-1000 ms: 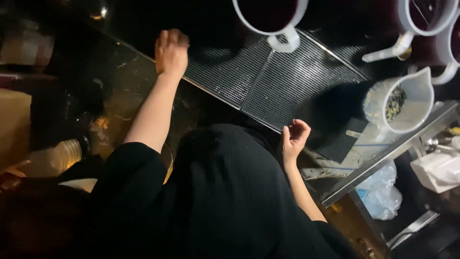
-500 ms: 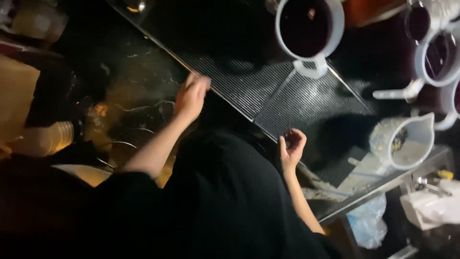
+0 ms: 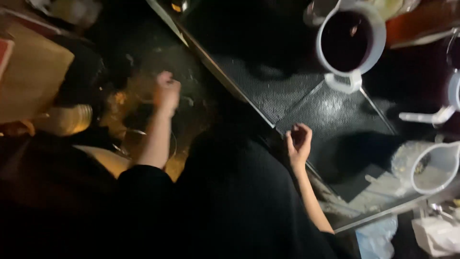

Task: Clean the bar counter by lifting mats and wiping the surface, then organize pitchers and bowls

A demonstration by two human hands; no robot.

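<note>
I look down past my black clothing. My left hand (image 3: 166, 91) reaches out over a dark, wet, glistening surface to the left of the counter; its fingers are bunched into a fist and I see nothing in it. My right hand (image 3: 298, 141) hovers at the near edge of a metal mesh drain grate (image 3: 287, 96), palm up, fingers loosely curled and apart, holding nothing I can make out. A white jug of dark liquid (image 3: 352, 43) stands at the far side of the grate.
A second white jug (image 3: 433, 168) with bits inside stands at the right. A white handle (image 3: 426, 116) pokes in above it. A plastic bag (image 3: 378, 235) hangs below the counter edge. A brown cardboard box (image 3: 33, 72) and a pale ribbed container (image 3: 67, 120) lie at the left.
My left hand has come off the mesh grate and swung left and down over the dark wet surface. My right hand stays by the grate's near edge. The view has shifted left.
</note>
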